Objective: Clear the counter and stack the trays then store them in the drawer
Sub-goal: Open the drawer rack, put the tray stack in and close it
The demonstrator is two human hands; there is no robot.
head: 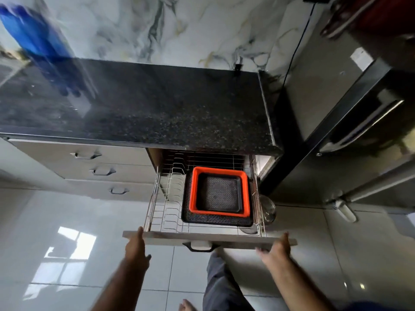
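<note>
The wire-basket drawer (157,198) under the dark granite counter (157,104) stands pulled out. Inside it lies a stack of trays: a small black tray (221,194) nested in an orange tray (195,187), on a larger black tray (215,219). My left hand (137,250) rests flat against the left end of the drawer's front panel (235,240), fingers pointing up. My right hand (276,250) presses the panel's right end the same way. Neither hand holds anything.
Three shut drawers with handles (102,171) sit to the left. A dark fridge (350,131) stands at the right. A blue bottle (38,34) is on the counter's far left. A glass jar (267,208) hangs by the drawer's right side. My leg (220,283) is below.
</note>
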